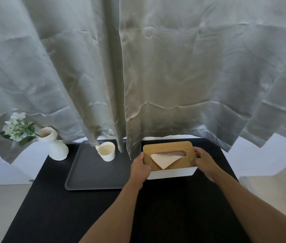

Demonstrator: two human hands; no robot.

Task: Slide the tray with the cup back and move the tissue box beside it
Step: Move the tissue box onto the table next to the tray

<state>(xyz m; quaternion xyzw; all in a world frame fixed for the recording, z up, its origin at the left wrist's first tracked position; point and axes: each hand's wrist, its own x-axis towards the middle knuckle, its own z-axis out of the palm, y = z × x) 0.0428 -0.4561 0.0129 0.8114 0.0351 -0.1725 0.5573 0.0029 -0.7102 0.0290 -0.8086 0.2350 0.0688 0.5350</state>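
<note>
Head view: dark table [173, 216] w/ gray tray [86, 172] sitting far back, white cup [106, 151] on it. Tissue box [170, 162] is resting just right of tray; left hand [140, 167] & right hand [202, 161] are clamping its ends, likely for steadying placement.

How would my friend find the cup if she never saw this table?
Look at the dark table, then the grey tray on its left side. The cup stands at the tray's far right corner, under the curtain. It is small, white, with a handle, unlike the taller flower vase.
</note>
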